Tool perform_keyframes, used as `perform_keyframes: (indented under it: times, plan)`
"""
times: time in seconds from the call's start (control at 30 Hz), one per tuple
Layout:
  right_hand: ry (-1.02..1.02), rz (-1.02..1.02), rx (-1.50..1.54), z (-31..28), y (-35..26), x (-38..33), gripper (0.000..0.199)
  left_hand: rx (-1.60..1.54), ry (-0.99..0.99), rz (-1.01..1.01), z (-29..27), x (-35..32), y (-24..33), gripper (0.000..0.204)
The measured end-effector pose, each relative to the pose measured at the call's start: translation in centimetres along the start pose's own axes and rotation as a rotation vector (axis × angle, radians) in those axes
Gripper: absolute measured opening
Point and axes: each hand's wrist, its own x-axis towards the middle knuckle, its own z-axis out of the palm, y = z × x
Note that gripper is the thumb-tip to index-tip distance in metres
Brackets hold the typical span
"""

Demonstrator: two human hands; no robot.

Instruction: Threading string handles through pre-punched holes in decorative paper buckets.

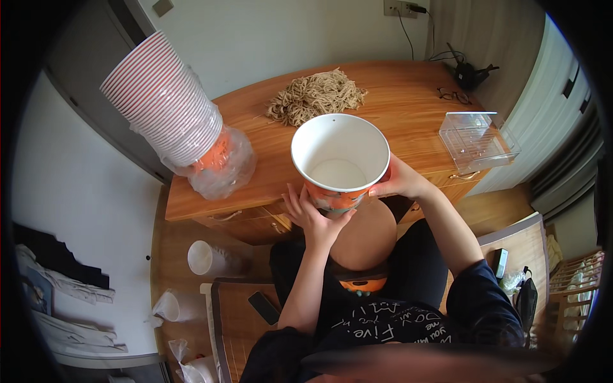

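Currently holds one wide paper tub (340, 143) between both hands, close in front of the body, with its open mouth facing up. Grasps it low on the left with the left hand (317, 220), with fingers spread along the side and thumb across the front near the base. Grips the right side with the right hand (401, 179), with the thumb toward the front and some fingers hidden behind. Shows a plain white inside and rim, and an orange outer wall patterned with green.

Just beyond both hands, on a wooden desk (408, 115): a loose heap of tan, noodle-like strands (317, 96). Well to the left of the left hand: a tall stack of nested tubs (169, 102), partly wrapped in clear plastic. To the right of the right hand: a clear plastic tray (479, 143), then, farther off, a pair of glasses (454, 96) near a black device (471, 75). Below and left of the left hand: a white tub (202, 257) on the floor, and a dark phone (264, 307) on a mat (233, 332).
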Motion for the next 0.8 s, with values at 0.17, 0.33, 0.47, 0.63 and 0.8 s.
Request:
perform_keyframes:
  times: [0.17,0.33,0.47,0.63,0.8]
  plan:
    - [0.177,0.071,-0.246,0.6,-0.3,-2.7,0.098,0.076,-0.043,-0.15,0.6,-0.1,0.7,0.115]
    - [0.301,0.049,-0.207,1.7,1.3,-5.8,0.068,0.144,-0.126,-0.219,0.4,0.4,1.4,0.116]
    - [0.36,0.085,0.104,3.7,1.9,-8.3,0.029,0.257,-0.267,-0.225,0.6,0.3,1.0,0.12]
    - [0.404,0.051,0.25,5.7,3.2,-9.1,0.025,0.083,-0.137,-0.237,0.2,0.1,2.3,0.121]
    - [0.377,0.079,0.187,6.4,3.2,-8.0,0.021,0.142,-0.18,-0.297,-0.2,1.6,3.5,0.124]
